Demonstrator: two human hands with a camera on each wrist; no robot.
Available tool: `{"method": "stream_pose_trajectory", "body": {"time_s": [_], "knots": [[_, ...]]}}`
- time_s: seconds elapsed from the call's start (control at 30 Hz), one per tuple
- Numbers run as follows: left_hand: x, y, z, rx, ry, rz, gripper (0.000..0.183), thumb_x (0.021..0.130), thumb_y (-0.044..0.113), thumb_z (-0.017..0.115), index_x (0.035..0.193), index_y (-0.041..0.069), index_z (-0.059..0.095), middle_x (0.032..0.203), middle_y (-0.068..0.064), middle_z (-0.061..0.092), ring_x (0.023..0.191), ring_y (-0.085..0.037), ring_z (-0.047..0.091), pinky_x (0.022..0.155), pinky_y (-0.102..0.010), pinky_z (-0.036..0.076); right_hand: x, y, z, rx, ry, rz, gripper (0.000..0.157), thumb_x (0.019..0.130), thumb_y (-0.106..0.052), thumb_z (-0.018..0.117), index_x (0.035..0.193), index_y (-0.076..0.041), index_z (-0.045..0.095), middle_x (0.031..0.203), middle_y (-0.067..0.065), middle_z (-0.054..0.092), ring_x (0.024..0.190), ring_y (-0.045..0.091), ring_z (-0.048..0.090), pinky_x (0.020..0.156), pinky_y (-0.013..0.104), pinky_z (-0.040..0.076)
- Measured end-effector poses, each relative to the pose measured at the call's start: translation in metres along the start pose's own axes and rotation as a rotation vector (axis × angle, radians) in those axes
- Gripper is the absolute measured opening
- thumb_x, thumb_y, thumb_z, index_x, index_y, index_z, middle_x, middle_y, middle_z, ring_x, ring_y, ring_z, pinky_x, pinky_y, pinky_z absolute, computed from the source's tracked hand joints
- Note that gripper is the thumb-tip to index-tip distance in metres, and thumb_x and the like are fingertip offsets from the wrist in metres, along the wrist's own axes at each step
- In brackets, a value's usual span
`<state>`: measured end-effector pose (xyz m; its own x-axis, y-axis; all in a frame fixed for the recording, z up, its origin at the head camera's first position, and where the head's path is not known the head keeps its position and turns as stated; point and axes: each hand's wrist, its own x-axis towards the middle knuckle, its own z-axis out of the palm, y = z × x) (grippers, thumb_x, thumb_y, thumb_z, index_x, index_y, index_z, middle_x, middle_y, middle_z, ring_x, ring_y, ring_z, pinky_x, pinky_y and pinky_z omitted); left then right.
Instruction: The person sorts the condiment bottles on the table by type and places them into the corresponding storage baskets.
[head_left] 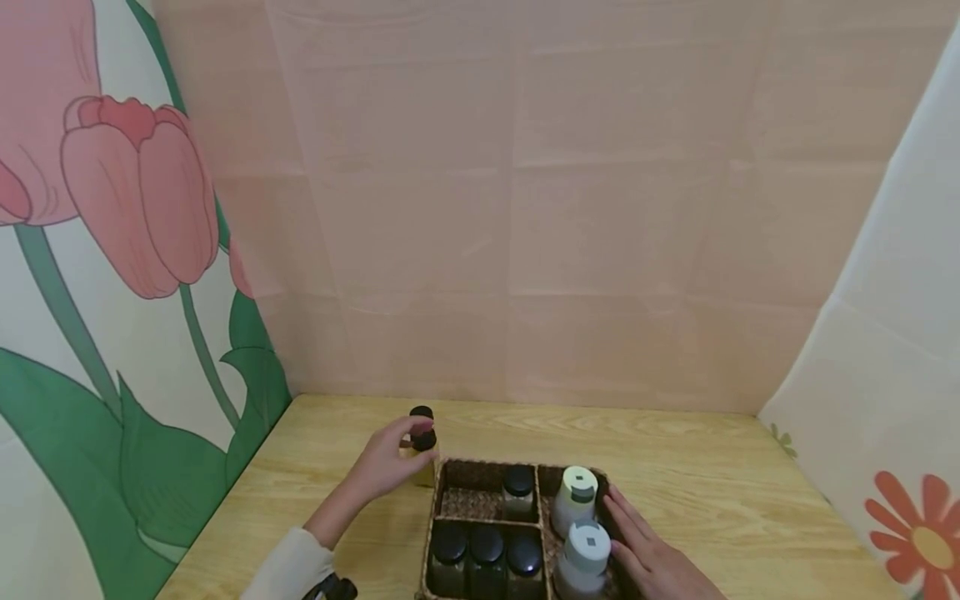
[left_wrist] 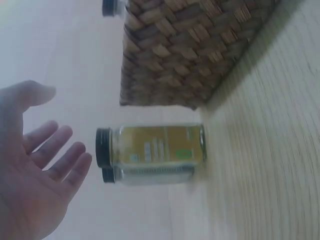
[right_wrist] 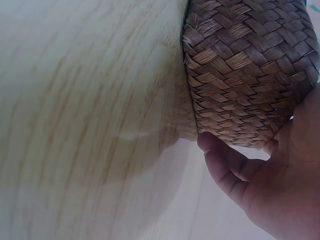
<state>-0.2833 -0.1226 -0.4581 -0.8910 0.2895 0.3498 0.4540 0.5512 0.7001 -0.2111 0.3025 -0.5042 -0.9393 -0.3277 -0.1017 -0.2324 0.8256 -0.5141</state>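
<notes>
My left hand (head_left: 384, 468) is beside two black-lidded jars standing on the table left of a woven basket (head_left: 486, 523). In the left wrist view, the nearer glass jar (left_wrist: 160, 145) has a yellow label, and the other jar (left_wrist: 155, 176) is partly hidden behind it. The spread fingers and thumb are apart from the lids there. My right hand (head_left: 654, 557) rests against the basket's right outer side, its fingers extended along the wall. In the right wrist view, the fingertips touch the woven wall (right_wrist: 250, 75) near its lower edge.
Within the basket's compartments stand a lone black-lidded jar (head_left: 518, 492), a front row of dark-lidded jars (head_left: 487, 550), and two pale bottles, one with a yellowish-white cap (head_left: 580, 483), the other with a white cap (head_left: 587, 546). The wooden table (head_left: 675, 450) meets a pink backdrop (head_left: 510, 250).
</notes>
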Motion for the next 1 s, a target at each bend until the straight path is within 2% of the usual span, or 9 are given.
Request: {"method": "stream_pose_trajectory", "body": {"time_s": [0.23, 0.43, 0.63, 1.0], "knots": [[-0.002, -0.011, -0.005, 0.045, 0.051, -0.025, 0.048, 0.093, 0.023, 0.076, 0.136, 0.006, 0.061, 0.131, -0.006, 0.065, 0.119, -0.028, 0.061, 0.096, -0.050, 0.054, 0.001, -0.001, 0.000, 0.018, -0.009, 0.017, 0.071, 0.106, -0.050, 0.046, 0.161, -0.009, 0.027, 0.168, 0.017, 0.016, 0.142, 0.043, 0.040, 0.098, 0.063, 0.048], [-0.003, -0.022, -0.005, 0.010, 0.069, -0.079, 0.048, 0.090, 0.020, 0.079, 0.134, 0.007, 0.063, 0.131, -0.008, 0.065, 0.118, -0.032, 0.061, 0.096, -0.051, 0.054, 0.001, -0.001, 0.000, 0.032, -0.013, 0.026, 0.072, 0.105, -0.051, 0.046, 0.161, -0.009, 0.027, 0.168, 0.017, 0.016, 0.142, 0.045, 0.039, 0.098, 0.064, 0.047], [-0.005, -0.034, -0.004, -0.028, 0.065, -0.121, 0.052, 0.089, 0.022, 0.080, 0.135, 0.008, 0.062, 0.132, -0.008, 0.064, 0.119, -0.033, 0.060, 0.098, -0.051, 0.053, 0.000, 0.000, 0.001, 0.035, -0.014, 0.001, 0.071, 0.106, -0.049, 0.046, 0.161, -0.007, 0.026, 0.168, 0.020, 0.015, 0.141, 0.047, 0.040, 0.095, 0.064, 0.049], [-0.002, -0.057, 0.004, -0.060, 0.050, -0.143, 0.058, 0.087, 0.026, 0.082, 0.138, 0.008, 0.060, 0.134, -0.009, 0.063, 0.118, -0.032, 0.060, 0.097, -0.051, 0.053, 0.001, 0.001, 0.001, 0.041, -0.013, -0.003, 0.071, 0.106, -0.049, 0.045, 0.161, -0.007, 0.027, 0.168, 0.020, 0.015, 0.140, 0.047, 0.041, 0.094, 0.065, 0.049]]}}
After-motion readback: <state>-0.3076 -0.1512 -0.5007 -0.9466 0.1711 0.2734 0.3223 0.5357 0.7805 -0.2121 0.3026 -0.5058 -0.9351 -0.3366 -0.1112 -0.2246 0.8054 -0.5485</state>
